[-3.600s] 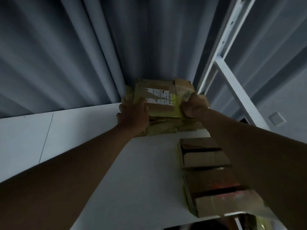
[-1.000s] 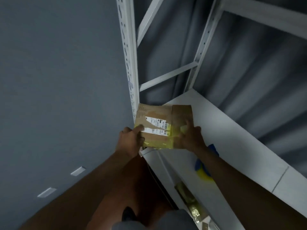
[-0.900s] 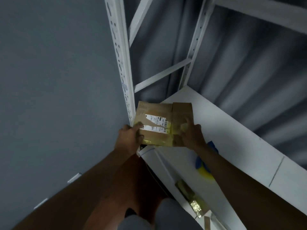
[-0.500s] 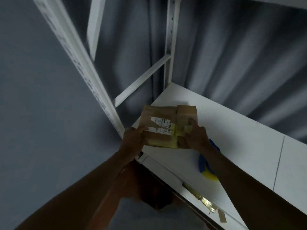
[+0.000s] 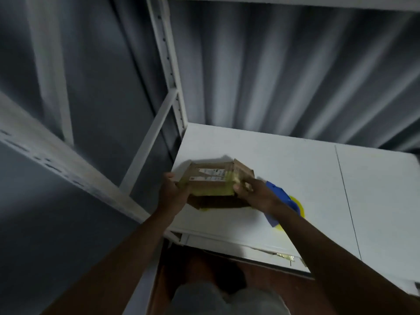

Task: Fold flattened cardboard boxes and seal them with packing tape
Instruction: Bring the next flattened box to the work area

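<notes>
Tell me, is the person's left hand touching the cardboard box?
Touching. The head view shows the left hand gripping the left end of the cardboard box, thumb on top, while the right hand holds the other end.

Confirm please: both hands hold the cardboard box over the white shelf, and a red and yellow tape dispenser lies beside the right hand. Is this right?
Not quite: in the head view the tape dispenser is blue and yellow, not red. Both hands, left and right, do hold the cardboard box over the white shelf.
</notes>
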